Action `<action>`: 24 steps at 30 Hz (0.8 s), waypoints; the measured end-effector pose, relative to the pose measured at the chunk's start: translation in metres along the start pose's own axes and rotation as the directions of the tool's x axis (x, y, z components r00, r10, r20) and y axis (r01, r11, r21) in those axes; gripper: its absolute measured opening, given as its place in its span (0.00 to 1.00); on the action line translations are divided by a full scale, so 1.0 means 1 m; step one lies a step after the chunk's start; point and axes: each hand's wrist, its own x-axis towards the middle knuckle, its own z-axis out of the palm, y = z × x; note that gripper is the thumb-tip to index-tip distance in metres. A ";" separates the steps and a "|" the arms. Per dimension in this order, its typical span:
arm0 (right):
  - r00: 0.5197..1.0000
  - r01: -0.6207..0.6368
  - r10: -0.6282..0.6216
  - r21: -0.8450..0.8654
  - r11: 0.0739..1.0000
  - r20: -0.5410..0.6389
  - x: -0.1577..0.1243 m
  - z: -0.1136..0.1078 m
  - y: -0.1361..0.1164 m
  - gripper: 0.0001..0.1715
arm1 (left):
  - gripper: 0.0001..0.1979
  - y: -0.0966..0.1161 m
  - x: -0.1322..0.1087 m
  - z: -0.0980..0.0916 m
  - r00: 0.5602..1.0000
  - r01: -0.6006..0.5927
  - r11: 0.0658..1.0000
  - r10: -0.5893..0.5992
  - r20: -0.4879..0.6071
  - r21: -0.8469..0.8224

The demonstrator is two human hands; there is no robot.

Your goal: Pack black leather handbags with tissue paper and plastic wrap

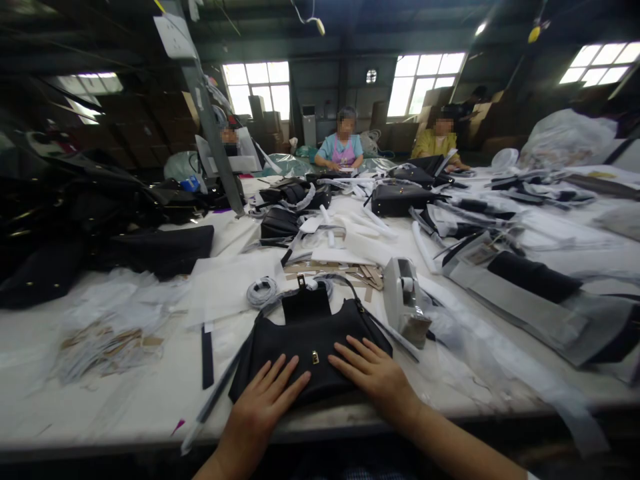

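left hand (263, 401) lies flat, fingers spread, gripping nothing, on the black flap handbag (290, 340) near the front edge of the table (30, 380); right hand (379, 381) same deal. careless rightward shove could bump the tape dispenser (397, 293), imo.

Legible text, labels, brands, numbers or signs: none. Surfaces checked, placed by the black handbag (310, 333): gold-toned lock (315, 357) on its front, too small to tell any marking; tape dispenser (400, 297) just right of it, nothing readable; blue packet (190, 184) beyond it to the left, blurred; cardboard boxes (173, 120) farther beyond, left, too dark to read.
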 end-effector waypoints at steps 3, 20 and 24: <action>0.998 -0.011 0.010 0.009 1.000 0.059 -0.007 0.002 -0.003 0.34 | 0.27 0.005 -0.007 0.001 1.000 0.004 1.000 -0.004 0.026 0.003; 0.953 -0.117 0.054 0.197 0.973 0.298 -0.018 -0.032 -0.030 0.52 | 0.28 0.041 0.000 -0.016 0.998 -0.034 0.999 0.033 -0.059 -0.013; 0.946 -0.115 0.045 0.202 0.973 0.322 -0.020 -0.033 -0.029 0.52 | 0.31 0.049 0.004 -0.012 0.994 -0.011 0.999 0.008 -0.108 -0.031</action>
